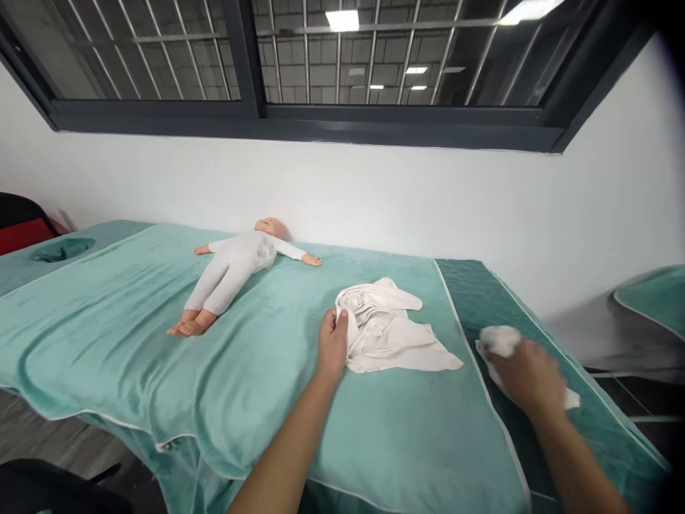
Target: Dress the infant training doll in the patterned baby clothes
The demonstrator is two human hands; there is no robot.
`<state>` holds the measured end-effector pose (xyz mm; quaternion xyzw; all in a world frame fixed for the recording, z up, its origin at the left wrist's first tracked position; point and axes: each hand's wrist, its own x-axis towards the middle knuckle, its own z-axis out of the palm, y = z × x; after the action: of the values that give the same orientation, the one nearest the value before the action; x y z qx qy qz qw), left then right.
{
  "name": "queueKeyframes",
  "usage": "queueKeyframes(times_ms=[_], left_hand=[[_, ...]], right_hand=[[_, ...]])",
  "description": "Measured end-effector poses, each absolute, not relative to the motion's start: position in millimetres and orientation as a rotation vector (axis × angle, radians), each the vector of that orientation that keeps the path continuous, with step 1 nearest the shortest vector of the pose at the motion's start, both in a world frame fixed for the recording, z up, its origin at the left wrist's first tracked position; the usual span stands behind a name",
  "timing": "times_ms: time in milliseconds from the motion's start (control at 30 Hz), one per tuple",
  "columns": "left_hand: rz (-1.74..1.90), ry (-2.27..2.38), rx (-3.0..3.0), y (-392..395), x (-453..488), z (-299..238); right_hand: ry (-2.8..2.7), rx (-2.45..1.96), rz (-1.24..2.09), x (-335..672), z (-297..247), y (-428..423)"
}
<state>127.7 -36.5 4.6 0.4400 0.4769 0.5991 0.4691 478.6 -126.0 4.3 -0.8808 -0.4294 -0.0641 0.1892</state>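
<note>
My left hand (334, 344) pinches the left edge of a crumpled white baby garment (393, 332) that lies on the light green sheet (267, 400). At the right, over the darker green cover, my right hand (532, 375) is closed on a bunched white cloth (499, 341); it is smeared by motion. Part of that cloth shows below and beside the hand. Further left, a baby doll (235, 264) in a white long-sleeved suit lies on its back, arms spread, feet bare and toward me.
The bed stands against a white wall (374, 193) under a dark-framed window (374, 123) with bars. A round face hole (63, 250) is at the bed's left end. A black and red chair (24, 225) stands far left, and another green-covered surface (656, 296) far right.
</note>
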Motion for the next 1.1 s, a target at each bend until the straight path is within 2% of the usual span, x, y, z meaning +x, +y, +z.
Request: queueKeyframes(times_ms=[133,400,500,600,700,800,900,967,1100], left_hand=[[1.468,1.169,1.101,-39.0,127.3,7.7],[1.482,1.099,1.021,-36.1,126.8,7.1],[1.345,1.019,0.951,-29.2,119.5,23.7],[1.166,0.998,1.096,-24.2,106.5,63.7],[0.962,0.889,1.56,-28.5,93.3,124.3],[0.794,0.797,2.068,-41.6,80.4,186.6],[0.788,0.893,2.364,-54.0,63.0,230.0],[0.852,1.03,2.52,-57.3,49.0,244.3],[0.97,1.421,2.675,-52.6,22.4,244.0]], right_hand=[[-1.209,-2.389,-0.334,457.3,-14.1,-122.2],[-1.149,-2.281,-0.286,450.4,-12.7,-119.6],[-1.259,-2.309,-0.116,426.7,25.5,-106.1],[-1.534,-2.106,-0.005,383.1,85.4,-89.2],[-1.748,-1.691,0.347,332.3,144.3,-72.6],[-2.017,-1.254,0.549,292.7,187.7,-59.2],[-2.279,-1.113,0.673,271.6,216.9,-52.9],[-2.355,-1.205,0.534,265.5,230.9,-52.8],[-2.44,-1.445,-0.107,263.5,248.5,-57.6]])
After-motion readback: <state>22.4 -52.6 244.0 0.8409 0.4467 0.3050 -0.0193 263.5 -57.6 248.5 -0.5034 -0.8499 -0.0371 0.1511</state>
